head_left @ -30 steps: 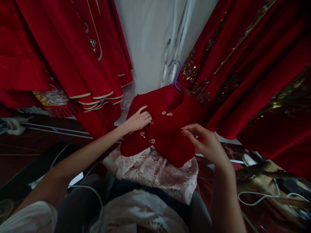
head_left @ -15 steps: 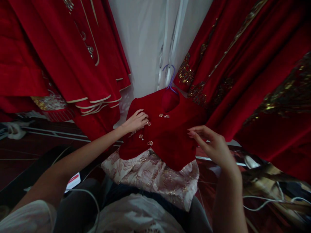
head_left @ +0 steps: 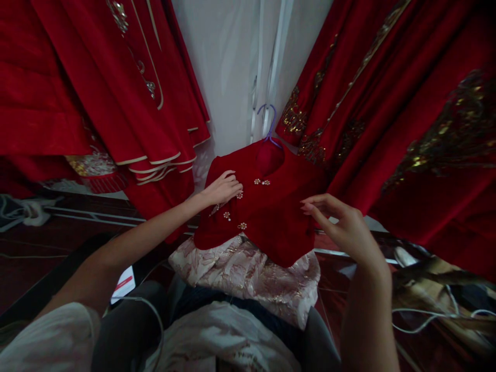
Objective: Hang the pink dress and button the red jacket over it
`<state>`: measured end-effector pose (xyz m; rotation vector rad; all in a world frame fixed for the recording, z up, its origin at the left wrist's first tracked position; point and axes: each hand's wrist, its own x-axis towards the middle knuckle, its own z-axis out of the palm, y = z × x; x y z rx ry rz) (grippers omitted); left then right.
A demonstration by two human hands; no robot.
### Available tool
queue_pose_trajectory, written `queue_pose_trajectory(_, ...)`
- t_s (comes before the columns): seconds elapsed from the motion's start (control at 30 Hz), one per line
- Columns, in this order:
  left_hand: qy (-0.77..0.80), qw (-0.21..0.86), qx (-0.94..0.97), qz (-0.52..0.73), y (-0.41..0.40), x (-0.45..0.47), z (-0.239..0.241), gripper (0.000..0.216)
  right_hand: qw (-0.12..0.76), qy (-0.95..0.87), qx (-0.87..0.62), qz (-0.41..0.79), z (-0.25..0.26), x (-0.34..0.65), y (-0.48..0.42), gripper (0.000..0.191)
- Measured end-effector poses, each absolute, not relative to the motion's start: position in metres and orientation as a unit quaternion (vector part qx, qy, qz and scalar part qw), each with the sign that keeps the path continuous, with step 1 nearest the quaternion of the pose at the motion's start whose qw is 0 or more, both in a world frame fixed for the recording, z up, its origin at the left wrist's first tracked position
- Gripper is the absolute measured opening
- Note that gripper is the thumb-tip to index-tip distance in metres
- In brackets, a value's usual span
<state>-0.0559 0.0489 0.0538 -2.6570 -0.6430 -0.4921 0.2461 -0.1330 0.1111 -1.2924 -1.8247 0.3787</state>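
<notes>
A short red velvet top (head_left: 271,217) with small pearl buttons (head_left: 260,182) hangs on a purple hanger (head_left: 267,121) and lies out over my lap. My left hand (head_left: 222,188) rests on its left front beside the button row, fingers curled onto the cloth. My right hand (head_left: 344,227) is at the top's right edge, with fingertips pinched against the fabric. Under the red top spreads a pale pink and gold brocade skirt (head_left: 248,274).
Long red robes with cream trim (head_left: 127,103) hang at the left, and red robes with gold embroidery (head_left: 387,113) at the right. A white wall (head_left: 232,67) shows between them. White cables (head_left: 426,315) lie on the dark floor at the right, and a rope bundle (head_left: 23,212) at the left.
My right hand has slid a little to the right along the top's edge. My left hand stays by the buttons, and the view has shifted slightly.
</notes>
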Motion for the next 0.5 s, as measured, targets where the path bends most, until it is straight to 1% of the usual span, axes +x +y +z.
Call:
queue_pose_trajectory(0.27,-0.259,0.200,-0.913,-0.244,0.042,0.000,0.066,0.034,0.426,-0.727,-0.519,0.142,0.116,0.250,-0.145,0.029)
queue_pose_trajectory(0.37,-0.264,0.198,-0.908,-0.257,0.051,0.012,0.064,0.028,0.419,-0.728,-0.521,0.151,0.115,0.250,-0.142,0.026)
queue_pose_trajectory(0.5,-0.222,0.174,-0.919,-0.275,0.061,0.015,0.062,0.024,0.413,-0.732,-0.518,0.158,0.111,0.251,-0.133,0.024)
